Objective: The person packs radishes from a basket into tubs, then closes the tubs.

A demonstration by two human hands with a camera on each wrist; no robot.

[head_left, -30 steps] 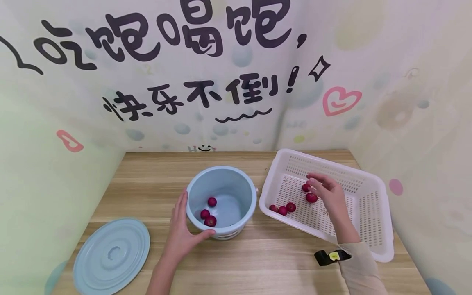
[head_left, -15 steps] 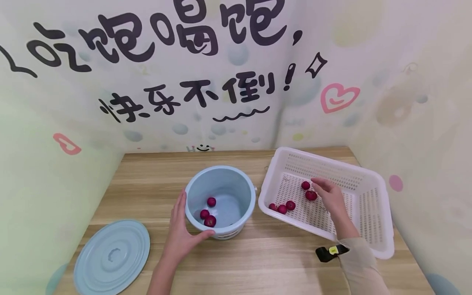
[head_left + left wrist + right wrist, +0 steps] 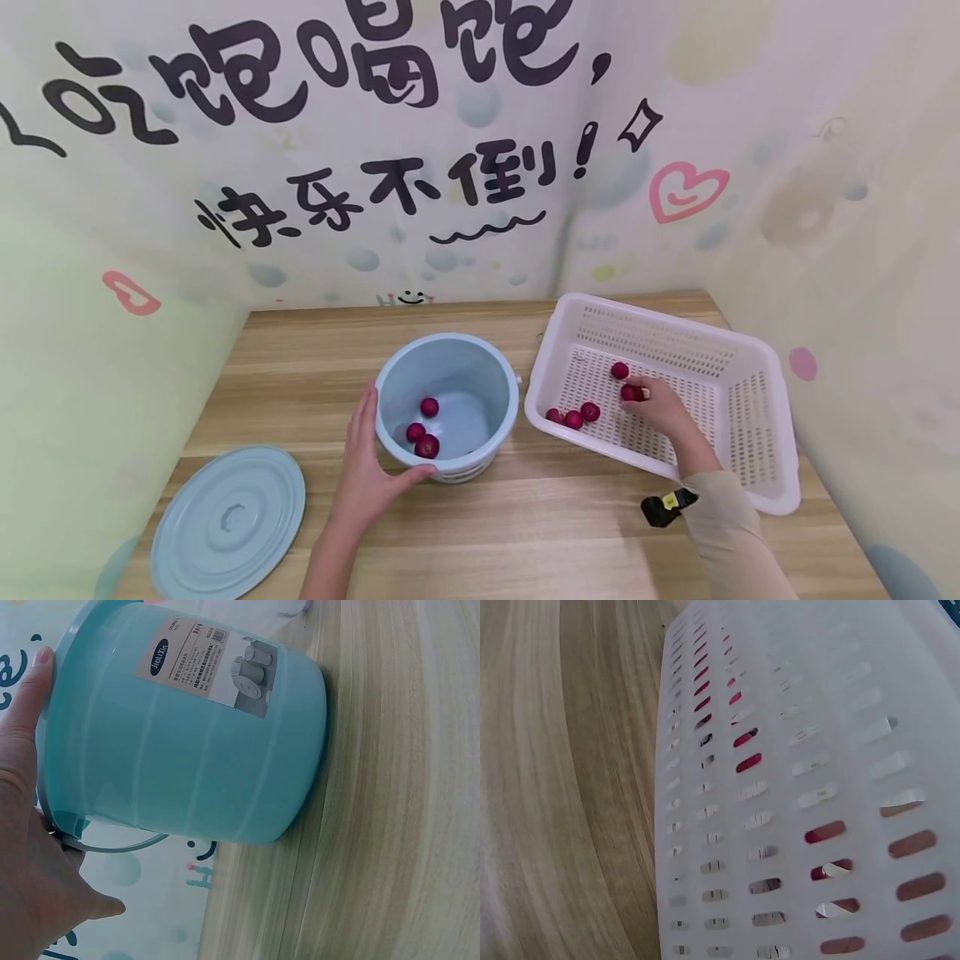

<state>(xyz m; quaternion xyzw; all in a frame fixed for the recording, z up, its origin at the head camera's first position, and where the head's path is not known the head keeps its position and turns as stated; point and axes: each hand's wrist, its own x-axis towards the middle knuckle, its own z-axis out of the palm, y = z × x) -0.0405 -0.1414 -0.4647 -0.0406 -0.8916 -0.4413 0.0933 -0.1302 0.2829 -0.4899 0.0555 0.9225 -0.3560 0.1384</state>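
My left hand [image 3: 367, 471] rests against the near left rim of the light blue bucket [image 3: 450, 350], thumb along its front and straight fingers along its side. Several round red radishes [image 3: 427, 447] lie inside the bucket. In the left wrist view, the hand [image 3: 34, 870] lies at the rim, beside the bucket's wall [image 3: 172, 742] and thin handle. Inside the white perforated basket [image 3: 765, 367], my right hand [image 3: 660, 406] pinches a red radish [image 3: 628, 392] between thumb and fingers. Another radish [image 3: 619, 370] lies just behind it, and several [image 3: 573, 419] sit near the basket's front left corner.
A round blue lid [image 3: 228, 521] lies flat on the wooden table [image 3: 510, 550] at the left. A black strap [image 3: 660, 510] hangs by the right sleeve. Printed cloth walls stand behind and at both sides. In the right wrist view, the basket's wall [image 3: 795, 780] hides most of the hand.
My right hand has come down to the left in the basket and its fingers have closed on a radish. The left hand stays at the bucket's rim. The head view has shifted slightly.
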